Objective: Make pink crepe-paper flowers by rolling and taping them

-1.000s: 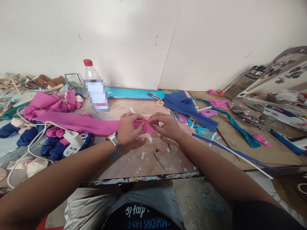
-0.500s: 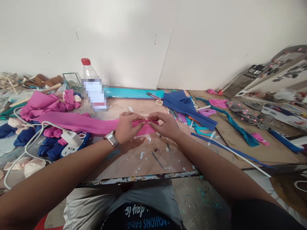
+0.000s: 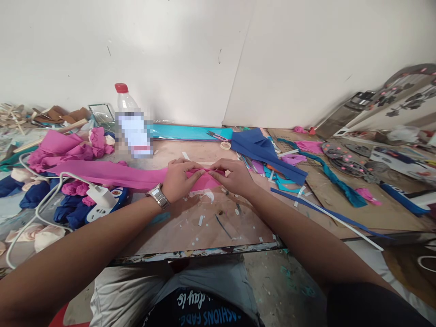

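A long pink strip (image 3: pixel 143 178) stretches across the table from the left pile to both hands. My left hand (image 3: pixel 180 180), with a metal watch on its wrist, pinches the strip near its right end. Close beside it, my right hand (image 3: pixel 233 178) pinches the same strip, and the thumbs almost meet. Between the fingers the strip is gathered into a small fold; the lower part of its end spreads below the thumbs. The fingertips behind the strip are partly hidden.
A red-capped bottle (image 3: pixel 124 97) stands behind a blurred phone (image 3: pixel 136 134). Small scissors (image 3: pixel 218 136) and a tape ring (image 3: pixel 225 146) lie near dark blue strips (image 3: pixel 260 147). A white cable (image 3: pixel 44 200) runs to a power strip (image 3: pixel 104 212) at left. A white stick (image 3: pixel 344 222) lies right.
My left hand has shifted very slightly left, and the fold between the fingers has changed a little. Both hands keep their pinch on the pink strip.
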Available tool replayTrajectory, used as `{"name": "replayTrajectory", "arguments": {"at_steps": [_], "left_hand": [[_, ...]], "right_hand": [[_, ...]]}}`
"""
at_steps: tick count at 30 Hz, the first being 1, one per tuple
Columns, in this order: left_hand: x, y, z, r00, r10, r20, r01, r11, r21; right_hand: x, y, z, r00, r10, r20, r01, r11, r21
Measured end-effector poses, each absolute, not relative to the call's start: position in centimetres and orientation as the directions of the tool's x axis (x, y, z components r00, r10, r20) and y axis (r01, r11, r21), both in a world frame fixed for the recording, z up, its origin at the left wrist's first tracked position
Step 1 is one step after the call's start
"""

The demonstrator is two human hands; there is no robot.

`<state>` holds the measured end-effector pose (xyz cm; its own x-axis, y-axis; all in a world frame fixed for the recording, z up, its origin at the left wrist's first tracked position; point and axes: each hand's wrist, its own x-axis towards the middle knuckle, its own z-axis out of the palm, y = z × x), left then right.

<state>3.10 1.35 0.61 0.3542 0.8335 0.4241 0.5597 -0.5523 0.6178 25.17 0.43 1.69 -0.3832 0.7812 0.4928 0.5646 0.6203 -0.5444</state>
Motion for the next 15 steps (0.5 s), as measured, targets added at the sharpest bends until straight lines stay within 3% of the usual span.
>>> {"name": "replayTrajectory", "arguments": {"at_steps": [15], "left_hand": [[3.1,1.29,0.76,0.328,0.835,0.441,0.565,-0.548,0.616]], "right_hand": [[25.06,0.45,1.56,-0.356,0.788,0.503,0.572,0.609,-0.549]]}}
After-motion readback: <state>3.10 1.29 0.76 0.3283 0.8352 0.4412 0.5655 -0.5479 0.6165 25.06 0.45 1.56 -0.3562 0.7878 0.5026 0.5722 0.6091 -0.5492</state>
